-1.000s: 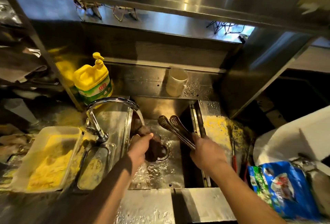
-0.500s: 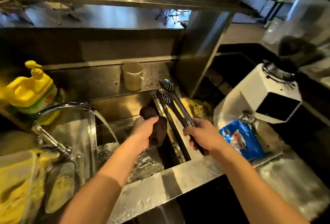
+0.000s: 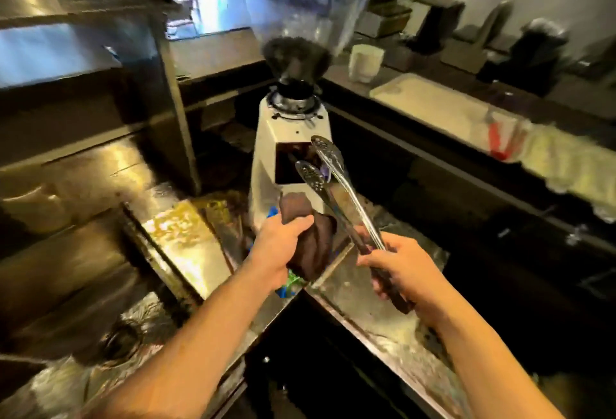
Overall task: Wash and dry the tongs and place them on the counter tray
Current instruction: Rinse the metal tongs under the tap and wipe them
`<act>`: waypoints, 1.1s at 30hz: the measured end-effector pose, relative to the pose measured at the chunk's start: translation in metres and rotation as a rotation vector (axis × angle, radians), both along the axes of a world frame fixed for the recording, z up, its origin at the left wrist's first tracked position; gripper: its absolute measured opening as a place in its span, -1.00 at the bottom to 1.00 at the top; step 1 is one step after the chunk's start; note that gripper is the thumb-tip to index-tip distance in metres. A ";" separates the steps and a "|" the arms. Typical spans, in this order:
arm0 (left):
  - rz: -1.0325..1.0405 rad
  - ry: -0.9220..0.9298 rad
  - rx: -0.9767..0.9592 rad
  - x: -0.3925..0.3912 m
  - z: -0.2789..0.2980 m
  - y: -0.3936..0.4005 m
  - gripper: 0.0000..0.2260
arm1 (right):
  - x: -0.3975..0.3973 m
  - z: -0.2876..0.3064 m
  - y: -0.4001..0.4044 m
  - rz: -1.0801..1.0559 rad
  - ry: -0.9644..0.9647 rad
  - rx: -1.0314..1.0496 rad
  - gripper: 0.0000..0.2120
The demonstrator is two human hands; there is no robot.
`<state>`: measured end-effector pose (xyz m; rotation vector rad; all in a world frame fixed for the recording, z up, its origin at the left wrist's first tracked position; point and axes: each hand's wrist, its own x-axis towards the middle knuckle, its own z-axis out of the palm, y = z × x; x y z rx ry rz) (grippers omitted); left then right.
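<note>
Head view blurred: right hand [image 3: 401, 273] grip closed on tongs [image 3: 336, 185] handle; left hand [image 3: 281, 250] clutching brown cloth [image 3: 315, 246]

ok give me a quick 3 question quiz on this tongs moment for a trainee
1. True or false: the tongs lie in the sink.
2. Which hand holds the brown cloth? A) left hand B) right hand
3. Fill in: the tong tips point toward the white ______.

Key
1. False; the right hand holds them by the handle end, over the counter.
2. A
3. Coffee grinder
</note>
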<state>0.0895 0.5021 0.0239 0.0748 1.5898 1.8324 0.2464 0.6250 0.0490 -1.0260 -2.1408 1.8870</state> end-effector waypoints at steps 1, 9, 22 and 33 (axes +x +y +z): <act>-0.043 -0.009 0.015 0.010 0.003 0.023 -0.94 | 0.014 0.001 0.018 -0.038 0.004 -0.028 -0.62; -0.126 -0.051 0.000 0.058 0.015 0.142 -0.94 | 0.058 0.021 0.102 -0.302 0.078 -0.145 -0.70; -0.155 -0.013 -0.030 0.054 0.023 0.225 -0.92 | -0.026 0.102 0.259 -0.362 -0.113 0.163 -0.74; -0.144 -0.027 0.005 0.031 0.011 0.234 -0.83 | -0.089 0.092 0.311 -0.108 -0.712 0.860 -0.72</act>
